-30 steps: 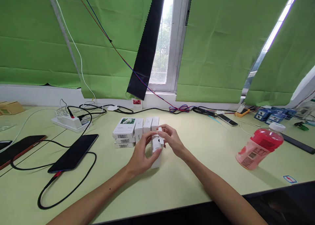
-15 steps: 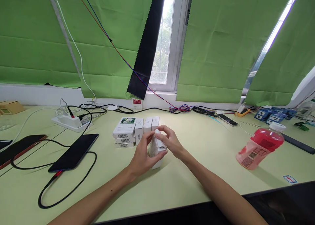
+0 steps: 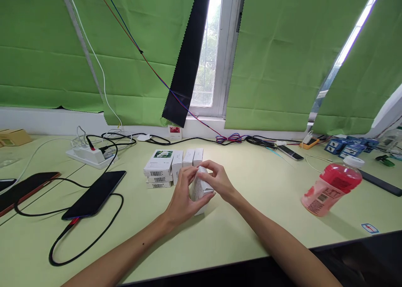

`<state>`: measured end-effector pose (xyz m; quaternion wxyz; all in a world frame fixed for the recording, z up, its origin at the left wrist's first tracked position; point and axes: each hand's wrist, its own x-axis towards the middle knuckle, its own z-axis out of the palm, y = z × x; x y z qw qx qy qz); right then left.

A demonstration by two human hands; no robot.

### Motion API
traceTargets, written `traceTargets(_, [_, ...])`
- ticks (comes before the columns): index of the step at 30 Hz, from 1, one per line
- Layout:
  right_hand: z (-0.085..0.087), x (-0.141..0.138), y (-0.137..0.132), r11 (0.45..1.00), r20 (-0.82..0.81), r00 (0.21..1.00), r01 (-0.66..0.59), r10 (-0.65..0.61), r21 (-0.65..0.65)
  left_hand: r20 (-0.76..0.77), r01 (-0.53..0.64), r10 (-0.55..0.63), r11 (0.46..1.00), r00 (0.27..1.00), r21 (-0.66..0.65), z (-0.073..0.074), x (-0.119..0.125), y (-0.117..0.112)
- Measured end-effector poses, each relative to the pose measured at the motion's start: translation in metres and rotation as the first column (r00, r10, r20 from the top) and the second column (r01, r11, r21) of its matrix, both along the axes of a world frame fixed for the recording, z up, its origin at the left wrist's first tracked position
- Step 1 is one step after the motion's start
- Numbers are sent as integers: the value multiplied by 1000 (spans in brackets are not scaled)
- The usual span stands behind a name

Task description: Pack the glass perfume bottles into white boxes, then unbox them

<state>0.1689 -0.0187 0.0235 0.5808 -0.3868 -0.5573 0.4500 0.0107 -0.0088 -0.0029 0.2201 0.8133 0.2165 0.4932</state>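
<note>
A small white cardboard box stands tilted between my hands near the middle of the table. My left hand is wrapped round it, thumb along the near side and fingers at the far side. From the right, my right hand has its thumb pressed on the box's top end flap, with its fingers curled over the far edge. Just behind, several like boxes are grouped: a flat stack topped by a white flower picture, and upright boxes beside it. My fingers hide part of the held box.
Left of my arms lie a black phone on a charging cable and a white power strip. On the right stands a tilted-looking red drink bottle. Cables run along the wall, and a multimeter lies at the back.
The top flap, slightly raised earlier, now lies flatter against the box end under my right thumb. Both hands stay in nearly the same place.
</note>
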Motion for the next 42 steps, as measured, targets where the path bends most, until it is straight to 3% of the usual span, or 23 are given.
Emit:
traceTargets(22, [1, 4, 2, 999, -4, 1000, 23, -23, 35, 14, -22, 21, 995, 1000, 98, 2, 0, 0])
traceTargets(30, [1, 4, 2, 1000, -11, 1000, -18, 18, 8, 6, -41, 40, 992, 999, 116, 1, 0, 1])
traceTargets(42, [-1, 6, 1, 993, 19, 996, -85, 84, 84, 18, -71, 69, 984, 997, 162, 0, -1, 3])
